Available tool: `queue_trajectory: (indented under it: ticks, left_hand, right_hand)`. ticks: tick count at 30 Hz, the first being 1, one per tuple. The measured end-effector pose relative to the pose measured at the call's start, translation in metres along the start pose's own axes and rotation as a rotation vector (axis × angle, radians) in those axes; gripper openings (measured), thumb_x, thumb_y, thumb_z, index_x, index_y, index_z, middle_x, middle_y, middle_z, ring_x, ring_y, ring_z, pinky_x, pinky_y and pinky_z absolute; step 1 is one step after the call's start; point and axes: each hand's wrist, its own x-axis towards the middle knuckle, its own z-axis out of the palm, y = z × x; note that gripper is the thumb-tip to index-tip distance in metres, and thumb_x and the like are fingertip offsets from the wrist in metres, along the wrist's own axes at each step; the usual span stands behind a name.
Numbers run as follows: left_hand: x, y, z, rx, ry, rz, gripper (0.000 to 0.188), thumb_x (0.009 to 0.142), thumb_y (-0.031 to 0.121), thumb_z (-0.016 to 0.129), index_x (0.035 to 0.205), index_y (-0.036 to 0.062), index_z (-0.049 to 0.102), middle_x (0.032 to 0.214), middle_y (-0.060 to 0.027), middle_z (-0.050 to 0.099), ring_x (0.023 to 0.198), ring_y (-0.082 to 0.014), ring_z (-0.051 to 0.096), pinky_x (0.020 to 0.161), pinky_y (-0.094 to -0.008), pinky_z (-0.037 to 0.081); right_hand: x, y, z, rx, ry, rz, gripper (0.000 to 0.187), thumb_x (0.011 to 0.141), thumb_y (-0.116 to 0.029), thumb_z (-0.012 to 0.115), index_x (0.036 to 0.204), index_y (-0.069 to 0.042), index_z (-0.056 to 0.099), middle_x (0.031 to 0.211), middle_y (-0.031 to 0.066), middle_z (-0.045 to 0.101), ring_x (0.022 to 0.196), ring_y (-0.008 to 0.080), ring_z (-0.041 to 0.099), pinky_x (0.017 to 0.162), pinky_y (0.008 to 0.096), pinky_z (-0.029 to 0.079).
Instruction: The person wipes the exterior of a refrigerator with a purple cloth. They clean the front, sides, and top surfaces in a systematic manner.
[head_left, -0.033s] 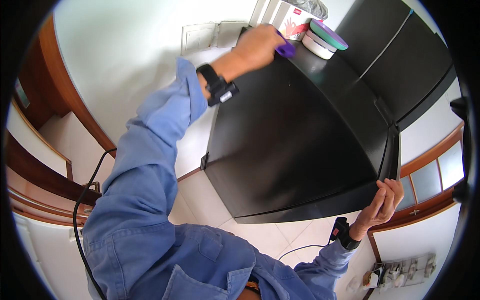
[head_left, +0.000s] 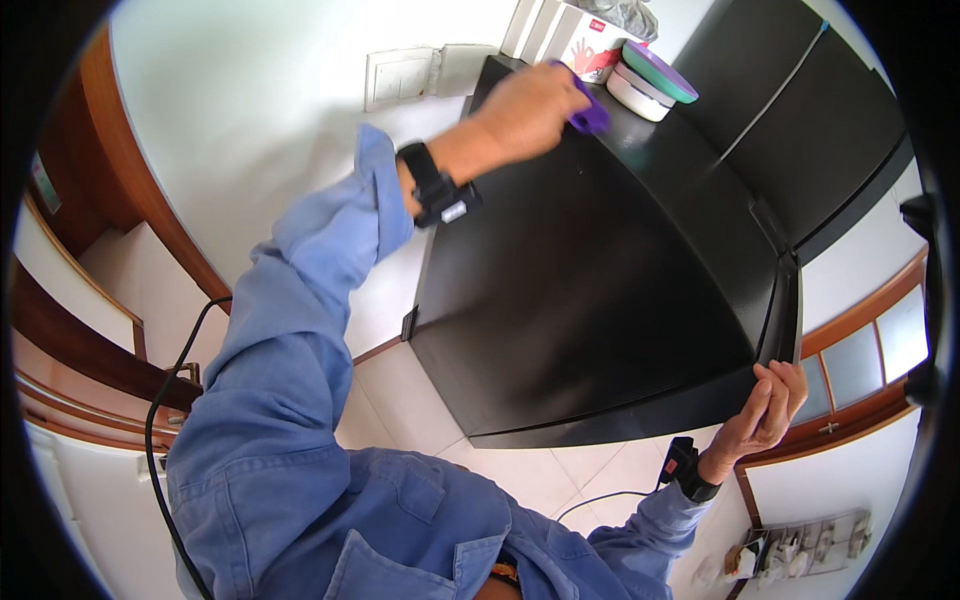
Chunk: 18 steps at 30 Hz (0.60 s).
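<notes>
A large black glossy cabinet-like unit (head_left: 570,280) stands before me; its exact kind is unclear. My left hand (head_left: 530,112) is closed round a purple cloth (head_left: 590,118), at the unit's far upper edge. Part of the cloth is hidden behind my fingers. At the near right corner, my right hand (head_left: 768,408) has its fingers curled over the edge of the black panel. Just beyond the cloth sit a white bowl (head_left: 638,97) and, on top, a green and purple dish (head_left: 660,72).
White boxes (head_left: 585,45) and a grey plastic bag (head_left: 625,15) are at the back. A wall switch (head_left: 398,78) is left of the unit. A black cable (head_left: 155,430) runs by my left sleeve. A wall rack (head_left: 810,545) holds bags at lower right.
My left hand and the purple cloth have shifted slightly right and toward me along the black surface. The right hand stays at the panel's corner.
</notes>
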Motion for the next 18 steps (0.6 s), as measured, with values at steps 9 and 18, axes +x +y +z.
queue_trajectory:
  ticks: [9, 18]
  left_hand:
    - [0.001, -0.034, 0.015, 0.304, -0.039, -0.259, 0.026, 0.082, 0.007, 0.065, 0.107, 0.0108, 0.071, 0.114, -0.0126, 0.065, 0.108, -0.0354, 0.061, 0.092, -0.0441, 0.055]
    - [-0.042, 0.08, 0.037, -0.112, 0.435, -0.203, 0.042, 0.074, -0.007, 0.061, 0.114, 0.0045, 0.061, 0.101, -0.0192, 0.056, 0.095, -0.0405, 0.056, 0.08, -0.0467, 0.05]
  right_hand:
    - [-0.001, 0.004, 0.0, 0.026, 0.011, -0.024, 0.022, 0.096, -0.019, 0.064, 0.085, -0.006, 0.078, 0.101, 0.0067, 0.068, 0.108, 0.0237, 0.06, 0.098, 0.0439, 0.046]
    - [0.0, 0.003, 0.0, 0.024, 0.024, -0.013, 0.023, 0.095, -0.021, 0.066, 0.083, -0.007, 0.079, 0.101, 0.0063, 0.069, 0.105, 0.0221, 0.061, 0.095, 0.0418, 0.048]
